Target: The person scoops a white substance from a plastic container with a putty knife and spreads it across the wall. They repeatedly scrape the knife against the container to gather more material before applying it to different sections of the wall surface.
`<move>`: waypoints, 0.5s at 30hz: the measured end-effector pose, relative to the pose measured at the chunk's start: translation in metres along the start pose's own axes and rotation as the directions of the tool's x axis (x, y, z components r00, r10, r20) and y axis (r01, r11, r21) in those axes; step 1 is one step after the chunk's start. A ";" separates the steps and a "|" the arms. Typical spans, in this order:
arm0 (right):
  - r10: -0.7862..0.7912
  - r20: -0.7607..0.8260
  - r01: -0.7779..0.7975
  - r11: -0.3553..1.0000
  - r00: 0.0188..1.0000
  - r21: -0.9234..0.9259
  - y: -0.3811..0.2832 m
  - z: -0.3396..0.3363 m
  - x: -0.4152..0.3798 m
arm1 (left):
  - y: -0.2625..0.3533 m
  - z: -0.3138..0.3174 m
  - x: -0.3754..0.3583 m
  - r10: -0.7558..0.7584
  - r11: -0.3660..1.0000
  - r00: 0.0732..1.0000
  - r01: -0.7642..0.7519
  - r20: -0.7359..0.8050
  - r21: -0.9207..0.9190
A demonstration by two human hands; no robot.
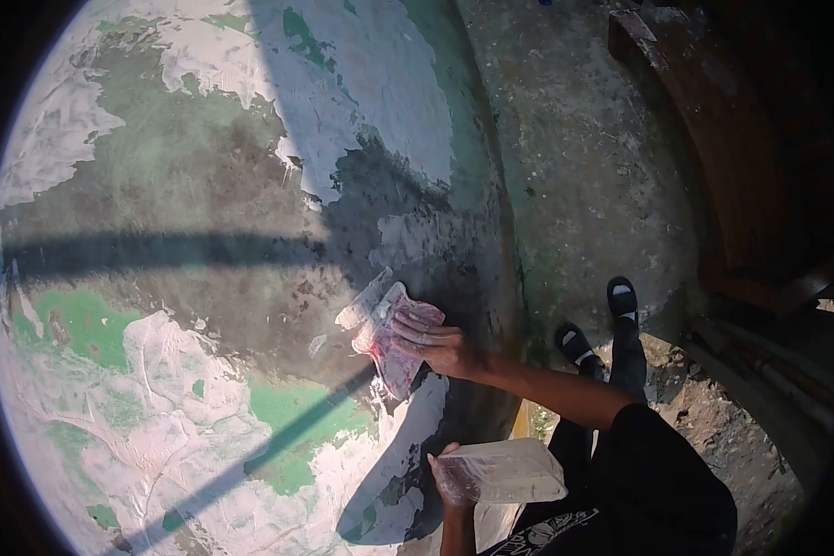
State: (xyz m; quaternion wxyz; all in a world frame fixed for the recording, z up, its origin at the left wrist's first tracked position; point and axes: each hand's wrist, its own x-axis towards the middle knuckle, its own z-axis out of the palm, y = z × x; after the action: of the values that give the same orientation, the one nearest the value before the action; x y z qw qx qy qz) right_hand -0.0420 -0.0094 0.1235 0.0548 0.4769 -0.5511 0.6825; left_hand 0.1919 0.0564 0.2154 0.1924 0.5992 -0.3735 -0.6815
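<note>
My right hand (435, 347) presses a crumpled pink-and-white sheet (400, 371), smeared with white paste, against the wall (204, 176). Its fingers are closed over the sheet, and a flat pale strip (365, 298) shows just beyond it on the wall. Lower down, my left hand (454, 480) grips one end of a rectangular translucent plastic container (510, 471), tilted and coated with whitish residue. Patches of white paste, green paint and bare grey cover the wall around both hands. White paste also marks my right fingers.
Shadow bands cross the wall. A rough concrete floor (588, 176) runs along its base, with my sandalled feet (623, 298) on it. A brown wooden bench-like piece (713, 139) stands to the right. Rubble (713, 422) and boards (774, 380) lie behind me.
</note>
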 end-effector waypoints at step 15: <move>-0.126 -0.022 0.128 0.988 0.992 0.088 0.030 0.007 0.013 | -0.014 0.005 0.022 -0.025 0.998 0.999 0.022 0.045 0.050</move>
State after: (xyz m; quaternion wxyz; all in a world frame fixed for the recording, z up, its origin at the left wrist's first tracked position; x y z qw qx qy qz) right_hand -0.0629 -0.0326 0.1112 0.0812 0.5074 -0.4880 0.7056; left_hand 0.1851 0.0507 0.1902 0.1609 0.5925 -0.3876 -0.6876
